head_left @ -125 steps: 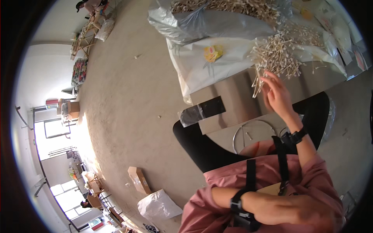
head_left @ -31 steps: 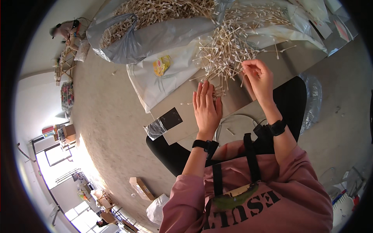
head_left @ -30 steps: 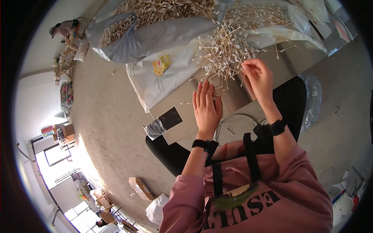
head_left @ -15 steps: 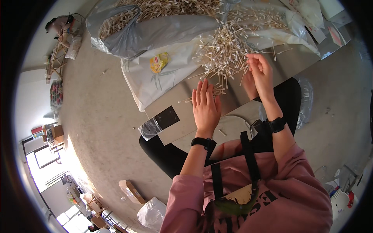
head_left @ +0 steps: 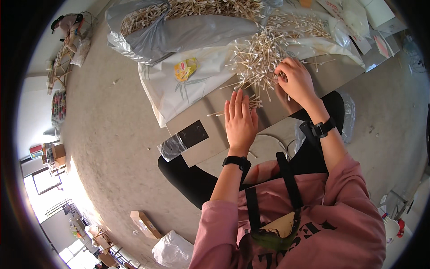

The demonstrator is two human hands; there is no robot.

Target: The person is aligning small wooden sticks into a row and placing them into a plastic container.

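A heap of thin wooden cotton swabs [head_left: 262, 54] lies on a grey cardboard sheet [head_left: 215, 119] across my lap. My left hand [head_left: 240, 121] rests flat on the sheet, fingers spread, with a few loose swabs under the fingertips. My right hand [head_left: 295, 80] is at the near edge of the heap, fingers curled into the swabs. Whether it pinches any is hidden by the fingers. Both wrists wear black bands.
A large clear plastic bag [head_left: 188, 24] full of swabs lies beyond the heap on a white printed sack [head_left: 170, 89]. Small packets [head_left: 358, 18] sit at the top right. A cardboard box [head_left: 145, 224] and white bag [head_left: 172, 251] stand on the concrete floor at lower left.
My right hand has come down from holding swabs in the air into the heap's edge. My left hand has settled flat on the sheet. The view shifted slightly.
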